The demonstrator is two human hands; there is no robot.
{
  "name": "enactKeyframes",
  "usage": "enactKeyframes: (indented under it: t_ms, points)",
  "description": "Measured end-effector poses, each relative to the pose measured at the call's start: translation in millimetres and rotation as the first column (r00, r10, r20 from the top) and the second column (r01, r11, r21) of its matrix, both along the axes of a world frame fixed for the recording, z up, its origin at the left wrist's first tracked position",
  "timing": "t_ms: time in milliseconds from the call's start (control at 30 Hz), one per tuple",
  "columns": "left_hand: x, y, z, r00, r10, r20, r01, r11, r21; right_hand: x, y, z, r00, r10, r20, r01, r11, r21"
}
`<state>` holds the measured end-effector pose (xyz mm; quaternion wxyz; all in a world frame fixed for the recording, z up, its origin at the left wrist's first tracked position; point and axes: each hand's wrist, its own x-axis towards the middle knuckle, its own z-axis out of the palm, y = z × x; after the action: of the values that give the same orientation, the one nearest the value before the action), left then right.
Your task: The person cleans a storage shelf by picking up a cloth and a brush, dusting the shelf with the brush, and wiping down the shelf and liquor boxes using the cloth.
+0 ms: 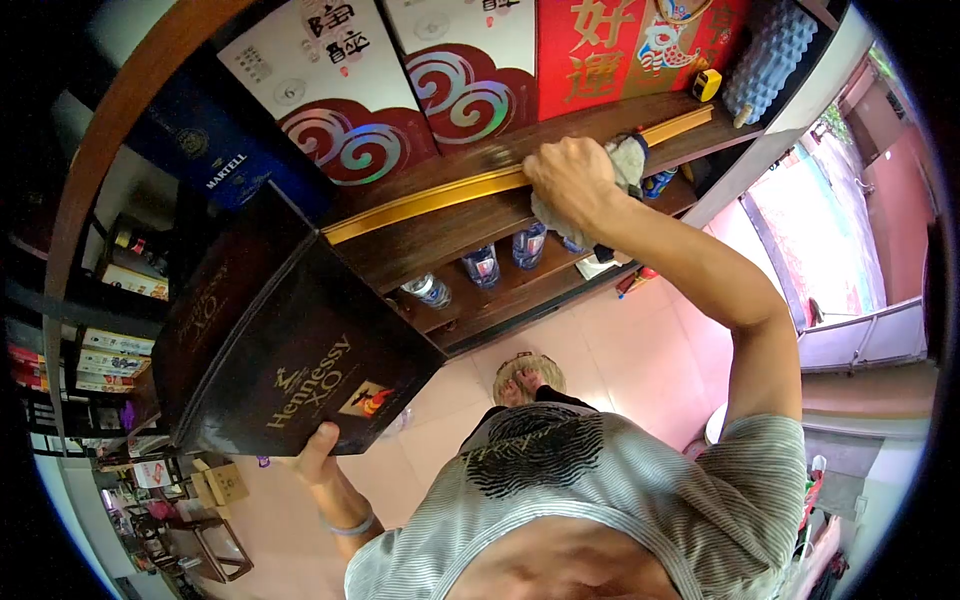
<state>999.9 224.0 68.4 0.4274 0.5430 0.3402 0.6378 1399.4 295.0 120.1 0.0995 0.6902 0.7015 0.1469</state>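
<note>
The left hand (318, 464) pinches the dark box (322, 350) in front of the shelf (430, 247), so best hold it tight while the right hand (575, 180), curled on the grey cloth (628, 163), rubs gently

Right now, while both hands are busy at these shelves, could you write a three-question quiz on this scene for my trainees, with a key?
1. Which lettering is on the dark box in the left hand?
a) Martell
b) Hennessy XO
c) none at all

2. True or false: in the picture, the red box stands to the right of the blue Martell box.

3. Fill in: the right hand, up at the gold strip, holds a greyish ____.

Key: 1 b; 2 true; 3 cloth.
</note>
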Motion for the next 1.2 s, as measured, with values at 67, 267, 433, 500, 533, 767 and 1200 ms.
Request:
enactKeyframes:
  t_ms: [67, 267, 433, 500, 533, 767, 1200]
  points:
    - [-7, 4, -5, 0.999, -0.030, -0.034, 0.030, 1.000, -0.001, 3, -12, 6, 1.000, -0.003, 0.013, 0.002, 0.999, 0.046]
    - [-24, 11, -26, 0.996, 0.037, -0.085, -0.043, 0.996, -0.073, 59, -34, 20, 0.997, 0.019, 0.075, -0.045, 0.930, 0.366]
    - [26, 9, 16, 0.999, -0.034, -0.039, 0.028, 0.988, -0.152, 147, -13, 26, 0.934, -0.315, 0.168, 0.226, 0.886, 0.404]
    - [30, 17, 12, 0.999, -0.007, -0.037, 0.001, 0.989, -0.146, 150, -21, 17, 0.931, -0.332, 0.154, 0.261, 0.897, 0.358]
    - [25, 22, 0, 0.999, 0.026, -0.033, -0.031, 0.987, -0.160, 150, -28, 12, 0.930, -0.335, 0.150, 0.274, 0.906, 0.323]
    - [79, 44, 40, 0.984, 0.090, 0.151, -0.053, 0.971, -0.232, 119, -59, 41, 0.964, -0.222, -0.143, 0.262, 0.869, 0.420]
    - [135, 60, 43, 0.937, -0.153, 0.313, 0.210, 0.965, -0.157, -105, -28, 95, 0.662, 0.713, -0.228, -0.132, 0.411, 0.902]
